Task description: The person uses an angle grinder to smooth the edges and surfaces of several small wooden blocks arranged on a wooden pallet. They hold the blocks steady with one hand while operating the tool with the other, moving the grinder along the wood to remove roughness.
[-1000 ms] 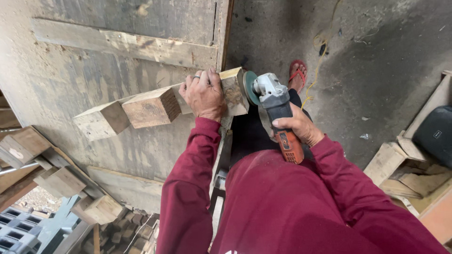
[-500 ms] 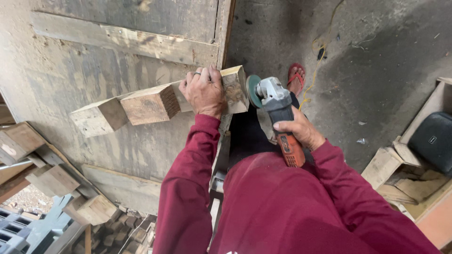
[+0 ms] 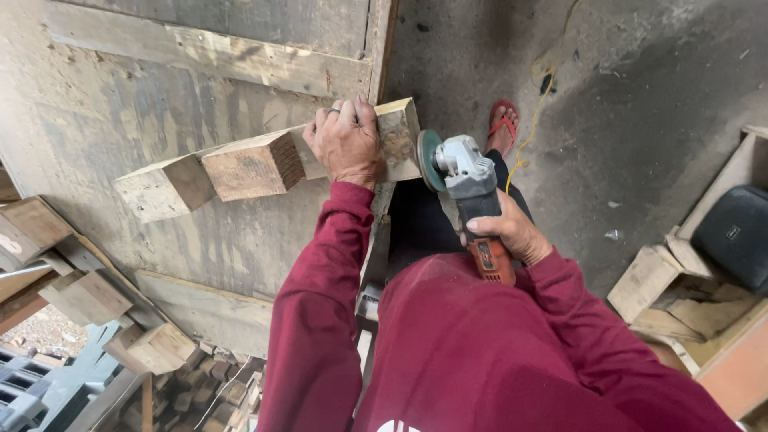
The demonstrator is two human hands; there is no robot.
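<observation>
A grey-and-orange angle grinder (image 3: pixel 468 200) meets the end of a pale, rough-sawn wooden block (image 3: pixel 264 164) at the right edge of a worn plywood workbench (image 3: pixel 120 88).

The left hand (image 3: pixel 348 144) clamps the block, which runs left to right; the right hand (image 3: pixel 512 232) grips the grinder's handle. Open concrete floor (image 3: pixel 640 96) lies beyond the edge.

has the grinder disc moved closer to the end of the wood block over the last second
No. The grinder disc stays just off the end of the wood block throughout, and sits the same against the red sandal on the floor.
</observation>
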